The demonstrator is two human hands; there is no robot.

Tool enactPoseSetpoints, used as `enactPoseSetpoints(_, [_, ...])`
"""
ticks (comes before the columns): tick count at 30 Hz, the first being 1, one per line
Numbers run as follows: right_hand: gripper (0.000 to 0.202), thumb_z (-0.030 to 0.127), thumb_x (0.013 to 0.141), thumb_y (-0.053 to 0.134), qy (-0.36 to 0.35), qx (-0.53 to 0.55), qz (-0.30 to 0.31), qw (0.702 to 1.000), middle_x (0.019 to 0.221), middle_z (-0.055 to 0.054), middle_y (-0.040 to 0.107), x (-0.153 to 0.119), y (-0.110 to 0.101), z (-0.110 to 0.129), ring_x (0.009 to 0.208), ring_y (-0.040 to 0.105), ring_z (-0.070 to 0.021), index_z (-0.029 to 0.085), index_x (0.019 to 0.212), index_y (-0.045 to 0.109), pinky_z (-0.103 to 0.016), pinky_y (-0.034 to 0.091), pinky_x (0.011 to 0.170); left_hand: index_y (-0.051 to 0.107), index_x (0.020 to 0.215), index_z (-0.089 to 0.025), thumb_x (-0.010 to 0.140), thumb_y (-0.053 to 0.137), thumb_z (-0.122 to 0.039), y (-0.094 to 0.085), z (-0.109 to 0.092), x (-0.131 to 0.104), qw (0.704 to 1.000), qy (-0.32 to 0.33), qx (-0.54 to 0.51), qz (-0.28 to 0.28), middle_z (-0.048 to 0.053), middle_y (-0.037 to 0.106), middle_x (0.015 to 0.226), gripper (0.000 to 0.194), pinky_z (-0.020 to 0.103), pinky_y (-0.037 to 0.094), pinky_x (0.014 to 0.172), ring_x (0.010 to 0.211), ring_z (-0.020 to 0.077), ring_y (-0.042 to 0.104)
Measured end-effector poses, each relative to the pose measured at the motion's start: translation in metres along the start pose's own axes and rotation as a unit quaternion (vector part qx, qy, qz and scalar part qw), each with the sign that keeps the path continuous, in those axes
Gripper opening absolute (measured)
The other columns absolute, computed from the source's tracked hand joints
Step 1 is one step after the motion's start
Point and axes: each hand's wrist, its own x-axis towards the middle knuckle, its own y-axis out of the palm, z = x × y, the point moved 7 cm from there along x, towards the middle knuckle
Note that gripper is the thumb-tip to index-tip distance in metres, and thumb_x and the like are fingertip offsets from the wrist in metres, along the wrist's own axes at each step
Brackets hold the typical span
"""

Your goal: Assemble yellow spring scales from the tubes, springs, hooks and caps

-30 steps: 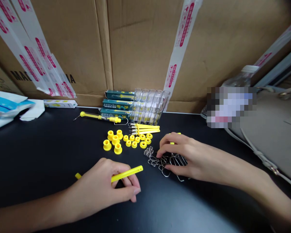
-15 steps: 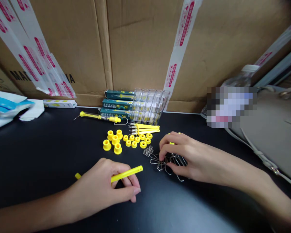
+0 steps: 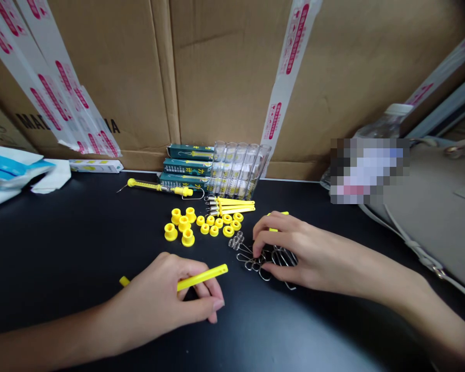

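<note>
A slim yellow plastic rod (image 3: 201,278) with small holes at its tip lies across my left hand (image 3: 174,294), whose fingers are closed around it. The rod's other end shows behind the hand. My right hand (image 3: 290,248) is curled over a pile of bent metal wire hooks (image 3: 251,263), with thumb and fingertips in among them. The palm hides part of the pile. Tiny coil springs or rings (image 3: 236,241) lie at the pile's left edge. Another yellow piece (image 3: 279,213) shows just behind the right hand.
Yellow flanged caps (image 3: 171,232) and smaller yellow rings (image 3: 228,231) lie mid-table. Behind them are yellow strips with springs (image 3: 236,207), clear tubes (image 3: 240,170), green boxes (image 3: 188,167) and an assembled spring scale (image 3: 158,187). A bag (image 3: 437,206) and bottle (image 3: 399,119) stand right.
My right hand has shifted slightly to the left, and the wire hooks under its fingertips have moved a little. My left hand and the yellow rod stay in place.
</note>
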Motion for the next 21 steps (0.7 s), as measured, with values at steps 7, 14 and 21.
enactPoseSetpoints(7, [0.024,0.017,0.082,0.066,0.027,0.035,0.013,0.999,0.108,-0.003,0.062,-0.0014,-0.0014,0.0046,0.100,0.058,-0.0209,0.022,0.106,0.061,-0.035,0.047,0.088,0.072,0.073,-0.021,0.080,0.064,-0.024,-0.0006,-0.0030,-0.0007,1.000,0.014,0.004,-0.006,-0.007,0.076,0.068,0.011,0.019,0.041,0.057,0.062,0.0116,0.065])
enactPoseSetpoints(14, [0.031,0.024,0.083,0.068,0.039,0.016,0.012,0.999,0.112,-0.005,0.061,-0.0029,-0.0007,0.0015,0.103,0.059,-0.0228,0.022,0.113,0.061,-0.037,0.046,0.091,0.072,0.073,-0.021,0.080,0.064,-0.024,-0.0003,-0.0022,-0.0019,1.000,0.009,0.007,-0.005,-0.007,0.076,0.068,0.011,0.018,0.041,0.056,0.061,0.0109,0.065])
enactPoseSetpoints(21, [0.017,0.024,0.086,0.069,0.014,-0.007,-0.004,1.000,0.101,-0.003,0.063,0.0007,-0.0016,0.0057,0.096,0.061,-0.0213,0.021,0.102,0.066,-0.035,0.047,0.086,0.072,0.074,-0.020,0.081,0.064,-0.026,-0.0002,-0.0026,-0.0004,1.000,0.014,0.011,-0.006,-0.007,0.077,0.068,0.012,0.018,0.041,0.056,0.062,0.0112,0.065])
